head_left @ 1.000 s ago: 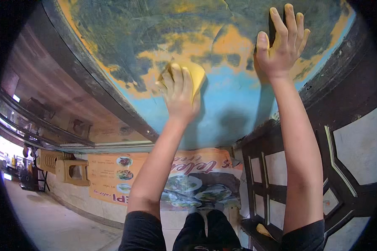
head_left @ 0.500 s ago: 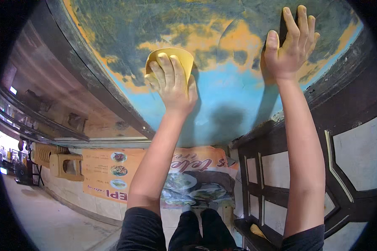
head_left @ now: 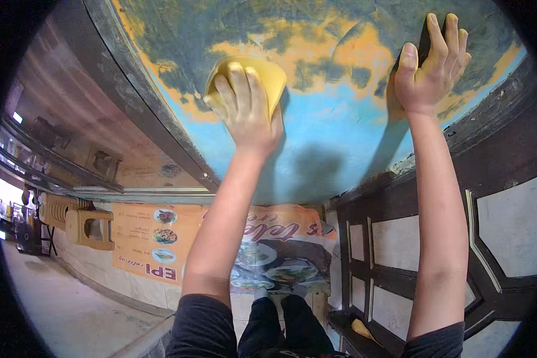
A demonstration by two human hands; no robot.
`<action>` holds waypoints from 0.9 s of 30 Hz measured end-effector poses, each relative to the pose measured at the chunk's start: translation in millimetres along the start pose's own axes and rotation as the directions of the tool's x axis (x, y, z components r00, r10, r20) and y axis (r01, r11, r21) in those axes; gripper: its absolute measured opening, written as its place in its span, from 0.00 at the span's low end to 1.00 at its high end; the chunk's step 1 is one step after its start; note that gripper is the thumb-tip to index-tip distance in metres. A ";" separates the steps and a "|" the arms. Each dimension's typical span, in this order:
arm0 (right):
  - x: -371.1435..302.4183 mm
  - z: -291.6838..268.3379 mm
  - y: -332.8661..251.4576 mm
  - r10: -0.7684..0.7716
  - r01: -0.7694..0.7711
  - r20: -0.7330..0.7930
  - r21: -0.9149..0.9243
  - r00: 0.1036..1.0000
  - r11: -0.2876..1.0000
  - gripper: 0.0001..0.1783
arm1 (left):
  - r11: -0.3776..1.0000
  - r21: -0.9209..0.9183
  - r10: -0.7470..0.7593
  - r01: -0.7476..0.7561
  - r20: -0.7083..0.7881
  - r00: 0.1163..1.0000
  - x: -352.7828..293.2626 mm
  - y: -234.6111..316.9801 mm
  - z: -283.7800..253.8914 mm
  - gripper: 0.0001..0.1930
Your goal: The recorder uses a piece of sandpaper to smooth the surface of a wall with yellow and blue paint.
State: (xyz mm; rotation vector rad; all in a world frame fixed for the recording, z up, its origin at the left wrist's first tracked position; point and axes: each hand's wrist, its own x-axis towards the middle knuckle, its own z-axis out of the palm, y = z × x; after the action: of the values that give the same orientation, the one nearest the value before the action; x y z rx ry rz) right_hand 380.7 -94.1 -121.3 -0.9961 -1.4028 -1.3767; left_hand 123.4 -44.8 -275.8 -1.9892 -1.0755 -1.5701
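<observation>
My left hand [head_left: 249,116] presses a yellow sheet, apparently sandpaper [head_left: 272,77], against a painted wall [head_left: 334,119]. Its fingers lie over the sheet, with the thumb near the right edge. Patchy dark grey and orange areas cover the wall higher up, and light blue lies below them. Farther right, my right hand [head_left: 429,80] rests on the dark and orange part of the same wall. Its fingers are stretched out and hold nothing. The side of the sheet facing the wall is hidden.
Dark trim [head_left: 143,101] borders the wall at left. A dark wooden frame with pale panels [head_left: 394,244] stands at lower right, a small yellowish object [head_left: 362,328] on its ledge. An orange food banner [head_left: 140,232] hangs low, beside stacked plastic stools [head_left: 92,230].
The view has shifted, so the wall sits farther right in it. Against the wall, my left hand and the sheet have moved slightly left and up. My right hand has stayed in about the same spot.
</observation>
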 end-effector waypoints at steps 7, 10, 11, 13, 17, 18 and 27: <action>0.7 -0.1 -6.2 0.015 -0.014 0.006 -0.008 1.000 1.000 0.29 | 0.994 0.110 -0.054 -0.002 0.505 0.861 -161.6 -20.6 -1.1 0.35; 4.0 2.5 -3.3 -0.032 0.033 -0.028 0.034 0.999 0.999 0.28 | 0.995 0.072 -0.091 0.066 0.433 0.897 -128.9 -19.4 -0.6 0.36; 3.5 1.6 -2.6 -0.024 0.024 -0.015 0.017 1.000 1.000 0.28 | 0.995 0.045 -0.103 0.093 0.351 0.931 -108.3 -14.5 3.5 0.36; 0.5 -0.5 2.9 -0.029 0.029 -0.008 0.009 1.000 1.000 0.28 | 0.998 0.038 -0.050 0.046 0.128 0.990 -46.3 1.1 2.7 0.37; -1.3 -3.2 3.6 -0.010 0.010 0.008 -0.021 1.000 1.000 0.29 | 0.997 0.066 -0.052 0.044 0.137 0.989 -21.2 13.4 1.0 0.35; -1.0 -2.6 2.6 0.006 -0.005 0.017 -0.034 1.000 0.999 0.29 | 0.992 0.115 -0.067 0.046 0.187 0.980 -45.9 8.5 5.9 0.34; -0.7 3.2 9.3 -0.018 0.019 -0.022 0.011 1.000 1.000 0.29 | 0.993 0.111 -0.036 -0.034 0.575 0.817 -170.2 -57.4 -30.6 0.29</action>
State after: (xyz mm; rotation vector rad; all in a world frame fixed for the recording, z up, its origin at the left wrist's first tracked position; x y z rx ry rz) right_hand 389.7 -90.3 -119.3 -0.9605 -1.4051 -1.3882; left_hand 46.5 -85.8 -435.7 -2.4481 -1.3407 -0.8703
